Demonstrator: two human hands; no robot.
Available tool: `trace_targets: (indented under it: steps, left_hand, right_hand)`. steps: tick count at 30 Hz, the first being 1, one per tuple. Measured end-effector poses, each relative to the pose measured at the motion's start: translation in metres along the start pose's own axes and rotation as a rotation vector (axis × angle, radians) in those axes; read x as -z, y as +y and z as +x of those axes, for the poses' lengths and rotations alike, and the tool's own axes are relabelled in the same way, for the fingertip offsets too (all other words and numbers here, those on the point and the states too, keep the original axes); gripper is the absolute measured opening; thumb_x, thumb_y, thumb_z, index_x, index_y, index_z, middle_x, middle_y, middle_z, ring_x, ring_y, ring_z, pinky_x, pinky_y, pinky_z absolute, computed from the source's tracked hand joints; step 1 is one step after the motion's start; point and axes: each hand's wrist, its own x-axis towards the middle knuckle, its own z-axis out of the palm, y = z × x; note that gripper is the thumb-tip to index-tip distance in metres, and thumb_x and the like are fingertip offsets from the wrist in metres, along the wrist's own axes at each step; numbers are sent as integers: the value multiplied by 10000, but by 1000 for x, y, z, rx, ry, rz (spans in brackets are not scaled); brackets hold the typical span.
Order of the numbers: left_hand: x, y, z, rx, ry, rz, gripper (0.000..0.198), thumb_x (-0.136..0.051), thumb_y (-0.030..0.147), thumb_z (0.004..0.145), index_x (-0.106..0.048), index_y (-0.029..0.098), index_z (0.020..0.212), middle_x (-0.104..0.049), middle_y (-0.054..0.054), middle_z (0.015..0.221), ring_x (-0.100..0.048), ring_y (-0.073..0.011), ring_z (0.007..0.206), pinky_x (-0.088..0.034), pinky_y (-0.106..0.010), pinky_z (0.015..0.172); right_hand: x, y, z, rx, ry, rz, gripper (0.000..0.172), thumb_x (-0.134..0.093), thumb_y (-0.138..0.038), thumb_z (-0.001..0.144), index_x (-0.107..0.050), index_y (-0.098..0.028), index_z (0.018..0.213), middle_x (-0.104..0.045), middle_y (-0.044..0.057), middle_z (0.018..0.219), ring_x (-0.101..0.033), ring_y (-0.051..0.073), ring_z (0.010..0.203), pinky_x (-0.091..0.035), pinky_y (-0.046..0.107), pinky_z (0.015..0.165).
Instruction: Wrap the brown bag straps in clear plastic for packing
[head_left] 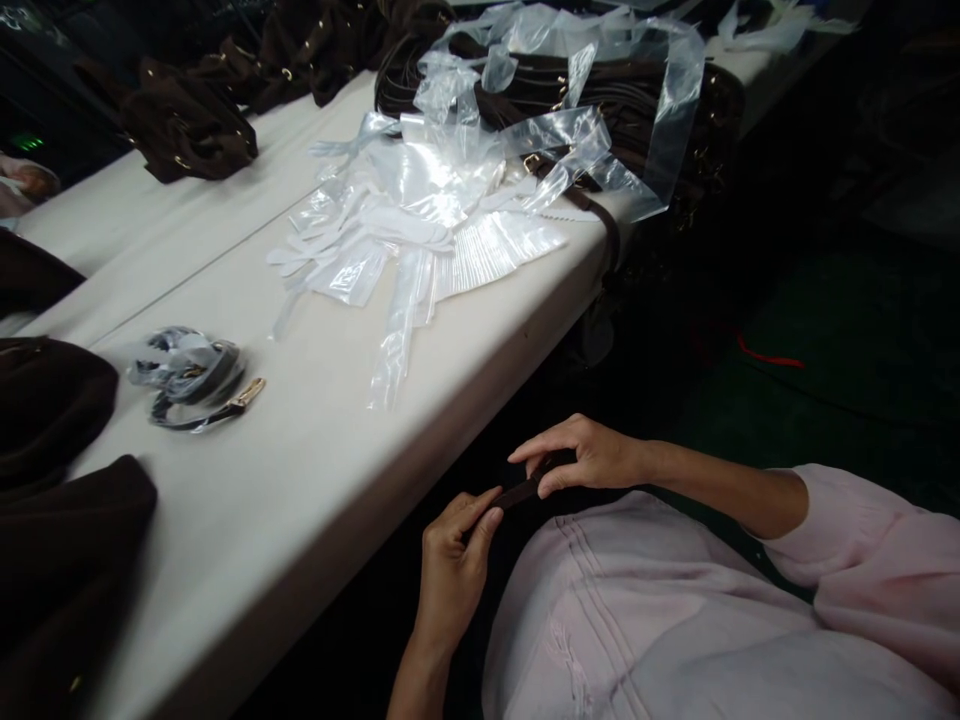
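A dark brown strap (519, 493) runs between my two hands, in front of my lap and beside the table edge. My left hand (456, 545) pinches one end of it between thumb and fingers. Around the other part curls my right hand (581, 458), thumb below and index finger stretched out, with the strap between them. The strap's far portion is dark and partly hidden by the right hand's fingers.
Clear plastic sleeves and white strips (442, 210) lie spread on the white table (315, 480). Behind them is a stack of dark straps (622, 100). A plastic-wrapped strap coil (191, 375) sits at left, near brown bags (52, 410). More brown bags (180, 120) stand farther back.
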Motion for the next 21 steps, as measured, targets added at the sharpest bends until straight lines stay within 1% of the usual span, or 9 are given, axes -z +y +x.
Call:
trace_targets:
  steps: [2, 4, 7, 9, 13, 15, 17, 19, 21]
  left_hand:
    - [-5, 5, 3, 30, -26, -23, 208, -609, 333, 896, -744, 244, 1027, -664, -13, 801, -597, -133, 728, -455, -230, 677]
    - [-9, 10, 6, 58, -38, -32, 173, -623, 330, 885, -748, 240, 965, -691, -11, 835, -623, -143, 771, -466, -240, 720]
    - [-14, 15, 9, 97, -18, -14, 136, -634, 315, 875, -733, 230, 912, -722, -7, 884, -655, -161, 830, -480, -256, 768]
    - [-16, 17, 9, 74, -12, 29, 124, -626, 301, 879, -718, 220, 895, -726, -8, 875, -662, -164, 812, -484, -259, 745]
    - [-19, 16, 8, -122, 13, 173, 120, -596, 234, 891, -703, 199, 932, -726, -23, 864, -669, -168, 784, -484, -277, 749]
    - [-21, 12, 8, -160, 14, 185, 129, -601, 232, 887, -709, 203, 952, -729, -27, 864, -672, -173, 794, -486, -286, 766]
    - [-23, 4, 10, -73, -10, 93, 137, -629, 275, 872, -715, 210, 956, -733, -30, 878, -671, -174, 795, -494, -275, 737]
    - [-22, -3, 13, 85, -35, -82, 206, -683, 330, 830, -701, 202, 990, -725, -27, 841, -649, -156, 723, -491, -250, 658]
    - [-18, -9, 17, 209, -53, -245, 309, -693, 386, 815, -670, 177, 1041, -698, -16, 756, -600, -125, 626, -472, -232, 603]
  right_hand:
    - [-6, -2, 3, 62, -13, -40, 472, -759, -329, 808, -642, -204, 1249, -739, 21, 949, -697, 137, 860, -529, 224, 828]
    - [-12, -2, 5, 103, -15, -82, 465, -736, -346, 829, -639, -190, 1256, -736, 38, 952, -694, 144, 868, -530, 234, 832]
    - [-19, -1, 6, 110, -2, -95, 453, -710, -349, 848, -639, -163, 1255, -731, 57, 940, -689, 149, 848, -534, 241, 801]
    - [-23, 1, 5, 48, 10, -30, 472, -735, -350, 822, -646, -163, 1246, -728, 48, 899, -684, 141, 794, -536, 235, 758]
    - [-28, 8, 4, -187, -26, 259, 526, -792, -353, 749, -653, -169, 1222, -723, 24, 839, -673, 127, 706, -532, 220, 683]
    - [-30, 11, 4, -286, -41, 371, 532, -806, -349, 723, -659, -154, 1196, -720, 26, 831, -663, 126, 682, -524, 218, 657]
    - [-29, 13, 6, -361, -54, 405, 567, -806, -367, 714, -645, -147, 1211, -706, 17, 789, -633, 117, 629, -503, 214, 613]
    - [-25, 13, 8, -387, -81, 334, 603, -782, -410, 740, -616, -153, 1260, -691, 6, 752, -603, 108, 610, -468, 201, 581]
    - [-17, 11, 10, -384, -103, 236, 560, -714, -459, 806, -617, -152, 1265, -673, -1, 699, -570, 96, 600, -418, 185, 559]
